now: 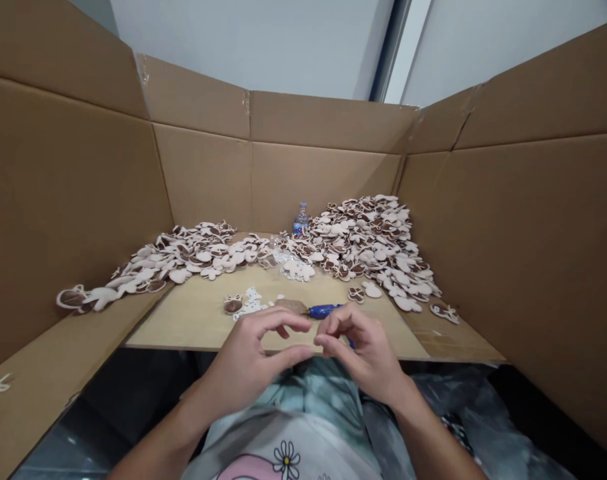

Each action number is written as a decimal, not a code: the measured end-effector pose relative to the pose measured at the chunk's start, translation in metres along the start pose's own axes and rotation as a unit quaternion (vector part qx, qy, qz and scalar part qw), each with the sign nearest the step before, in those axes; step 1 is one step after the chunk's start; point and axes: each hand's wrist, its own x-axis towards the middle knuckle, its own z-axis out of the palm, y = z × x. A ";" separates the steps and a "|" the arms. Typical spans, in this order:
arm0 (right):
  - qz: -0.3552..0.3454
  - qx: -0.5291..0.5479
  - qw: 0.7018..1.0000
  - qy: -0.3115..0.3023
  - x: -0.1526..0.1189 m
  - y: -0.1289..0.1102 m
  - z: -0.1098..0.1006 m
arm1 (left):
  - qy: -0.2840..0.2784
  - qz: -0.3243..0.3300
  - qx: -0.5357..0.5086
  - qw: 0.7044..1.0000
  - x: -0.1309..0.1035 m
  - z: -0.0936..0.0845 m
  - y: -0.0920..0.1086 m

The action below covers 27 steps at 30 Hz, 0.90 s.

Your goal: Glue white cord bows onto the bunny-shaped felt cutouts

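My left hand (pixel 263 347) is raised over the near edge of the wooden board (pixel 193 327), its thumb and fingers curved apart with nothing between them. Close beside it on the right, my right hand (pixel 356 343) has thumb and fingertips pinched together; whatever may be between them is too small to make out. Just beyond the hands lies a blue-handled tool (pixel 324 311). Left of the tool are small white pieces (pixel 251 303) and a brown round piece with a bow (pixel 233 305). Another brown bow piece (pixel 355 295) and a pale piece (pixel 371 289) lie farther right.
Large heaps of brown and pale pieces (pixel 373 233) rise at the back right and stretch left (pixel 183 253). A small bottle (pixel 301 220) stands behind them. Tall cardboard walls (pixel 323 173) enclose the back and both sides. A loose piece (pixel 444 313) lies at the right.
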 end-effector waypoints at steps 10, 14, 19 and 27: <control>-0.167 -0.082 0.982 0.038 -0.004 -0.018 0.004 | 0.008 0.095 0.006 0.995 -0.011 0.008 0.006; -0.211 -0.115 0.970 0.040 -0.003 -0.020 0.003 | 0.015 0.137 0.029 0.990 -0.010 0.008 0.005; -0.237 -0.138 0.961 0.035 -0.004 -0.021 0.003 | 0.027 0.190 0.023 0.981 -0.009 0.008 0.005; -0.229 -0.146 0.962 0.037 -0.007 -0.025 0.004 | 0.039 0.158 0.028 0.986 -0.014 0.009 0.009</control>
